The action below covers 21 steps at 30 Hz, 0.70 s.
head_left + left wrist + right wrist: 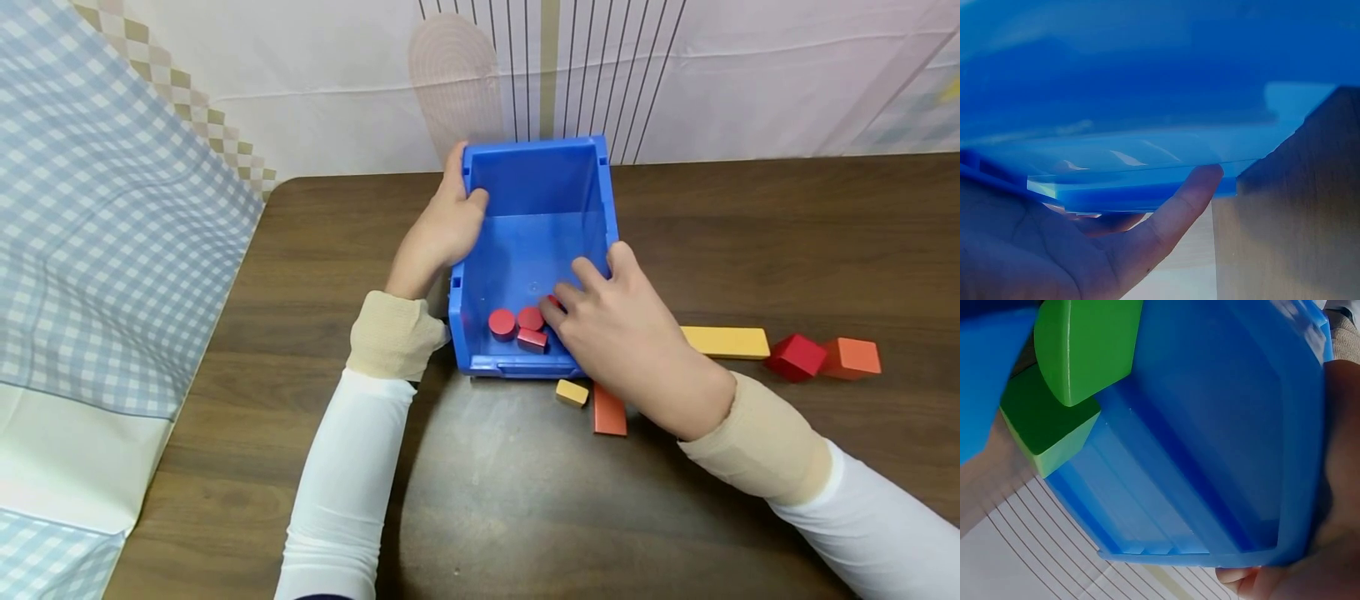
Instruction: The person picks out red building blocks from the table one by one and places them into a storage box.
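Note:
A blue plastic bin (536, 250) stands on the table, with round red blocks (502, 324) and a small red block (532, 340) at its near end. My left hand (446, 225) grips the bin's left wall, thumb toward the inside. In the left wrist view a finger (1166, 231) touches the blue plastic. My right hand (637, 342) reaches over the bin's right near corner with curled fingers. In the right wrist view green blocks (1091, 344) sit against this hand's fingers, which appear to hold them; the head view hides these blocks.
Right of the bin lie a long yellow block (726, 342), a red block (797, 358) and an orange block (852, 358). In front are a small yellow block (572, 393) and a flat orange-red block (609, 411). A patterned cloth (337, 83) hangs behind the table.

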{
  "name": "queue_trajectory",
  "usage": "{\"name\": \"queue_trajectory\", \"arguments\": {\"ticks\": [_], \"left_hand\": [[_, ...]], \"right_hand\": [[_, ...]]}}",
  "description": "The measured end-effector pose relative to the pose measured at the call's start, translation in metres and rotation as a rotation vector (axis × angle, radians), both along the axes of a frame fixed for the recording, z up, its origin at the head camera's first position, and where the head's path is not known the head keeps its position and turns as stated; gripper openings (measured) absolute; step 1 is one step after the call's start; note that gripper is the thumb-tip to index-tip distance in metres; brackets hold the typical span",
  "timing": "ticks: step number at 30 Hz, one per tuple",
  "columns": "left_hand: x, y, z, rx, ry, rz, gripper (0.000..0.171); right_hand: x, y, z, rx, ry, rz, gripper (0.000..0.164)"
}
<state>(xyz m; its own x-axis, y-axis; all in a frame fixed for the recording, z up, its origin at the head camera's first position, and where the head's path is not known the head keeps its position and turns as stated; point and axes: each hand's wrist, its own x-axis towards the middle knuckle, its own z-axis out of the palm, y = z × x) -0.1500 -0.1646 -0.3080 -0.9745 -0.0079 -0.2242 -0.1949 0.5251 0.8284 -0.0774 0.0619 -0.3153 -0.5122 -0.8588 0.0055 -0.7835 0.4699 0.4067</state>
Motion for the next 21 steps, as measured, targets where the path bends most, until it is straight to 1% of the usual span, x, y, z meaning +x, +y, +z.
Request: {"name": "queue_trajectory", "arguments": {"ticks": [4,7,17,21], "left_hand": [[-0.0003,0.0004,-0.001,0.003,0.0,0.0,0.066],[-0.0007,0.0006,-0.0014,0.001,0.003,-0.002,0.066],[-0.0005,0.0001,-0.0001,-0.011,-0.004,-0.003,0.066],[-0.0003,-0.0007,0.0003,-0.009,0.0,-0.008,0.066]], "right_hand": [[0.0001,0.0008,-0.0017,-0.005,0.021,0.016,0.05],[-0.0001,0.001,-0.0016,0.006,0.018,0.017,0.052],[-0.0025,0.0002,0.0028,0.033,-0.079,0.019,0.062],[-0.0038,-0.0001,0.0022,-0.024,-0.094,0.03,0.057]]}}
